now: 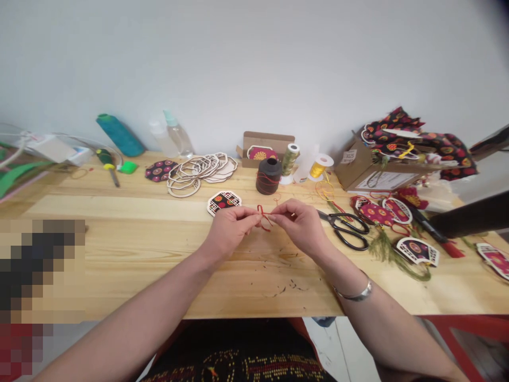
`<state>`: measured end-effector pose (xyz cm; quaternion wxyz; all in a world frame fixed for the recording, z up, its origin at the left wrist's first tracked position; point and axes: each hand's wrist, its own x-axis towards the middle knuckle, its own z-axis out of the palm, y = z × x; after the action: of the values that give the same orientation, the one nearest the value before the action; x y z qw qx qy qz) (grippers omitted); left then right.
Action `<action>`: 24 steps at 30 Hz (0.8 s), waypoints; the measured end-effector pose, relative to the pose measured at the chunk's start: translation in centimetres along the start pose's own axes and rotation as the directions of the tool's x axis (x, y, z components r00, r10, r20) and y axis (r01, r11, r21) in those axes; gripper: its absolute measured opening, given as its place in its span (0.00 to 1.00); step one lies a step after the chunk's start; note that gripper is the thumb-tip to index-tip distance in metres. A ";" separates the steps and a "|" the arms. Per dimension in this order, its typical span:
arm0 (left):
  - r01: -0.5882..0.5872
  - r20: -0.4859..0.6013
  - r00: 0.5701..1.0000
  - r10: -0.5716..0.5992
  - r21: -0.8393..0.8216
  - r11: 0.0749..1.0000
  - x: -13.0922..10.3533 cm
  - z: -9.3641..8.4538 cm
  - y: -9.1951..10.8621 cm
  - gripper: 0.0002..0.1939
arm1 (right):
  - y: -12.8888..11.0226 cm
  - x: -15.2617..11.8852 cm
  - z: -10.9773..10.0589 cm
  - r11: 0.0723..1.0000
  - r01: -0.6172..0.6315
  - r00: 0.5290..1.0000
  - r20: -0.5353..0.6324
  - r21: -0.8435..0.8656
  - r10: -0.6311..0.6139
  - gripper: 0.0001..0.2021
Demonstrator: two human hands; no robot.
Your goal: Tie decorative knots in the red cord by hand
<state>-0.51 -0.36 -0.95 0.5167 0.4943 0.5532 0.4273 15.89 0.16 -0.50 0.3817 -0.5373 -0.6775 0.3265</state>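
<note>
A thin red cord (265,214) with small loops and loose ends stretches between my two hands, above the middle of the wooden table. Pinched around its left part are the fingertips of my left hand (234,227). The thumb and forefinger of my right hand (298,223) close on its right part, and a silver bangle circles that wrist. Just behind my left hand lies an eight-sided wood-framed ornament (224,202) with patterned dark cloth, partly covered by the hand. Black-handled scissors (350,231) rest to the right of my right hand.
A dark thread cone (268,176) and a yellow thread spool (318,167) stand behind my hands. Several wooden frames (202,172) are heaped at back left, near a screwdriver (108,164). A cardboard box (352,164) holds patterned cloth at right. Tasselled ornaments (417,250) lie before it.
</note>
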 end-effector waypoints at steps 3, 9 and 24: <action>0.005 0.006 1.000 -0.005 -0.043 0.999 0.0 0.2 -0.1 0.06 | -0.1 -0.9 0.6 0.952 0.218 0.968 -0.075 -0.216 -0.239 0.05; 0.094 0.048 0.995 -0.087 -0.189 0.977 0.1 0.3 -0.3 0.06 | 0.1 -1.9 1.5 0.590 0.458 0.814 0.046 -0.665 -0.580 0.10; 0.252 0.121 0.967 -0.222 -0.364 0.897 0.4 0.2 -0.5 0.08 | -0.8 -2.5 1.7 0.269 0.529 0.706 0.242 -0.805 -0.665 0.10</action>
<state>-0.41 -0.04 -1.55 0.6709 0.3307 0.4967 0.4403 14.30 -2.48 -1.08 0.2201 -0.3753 -0.8667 -0.2439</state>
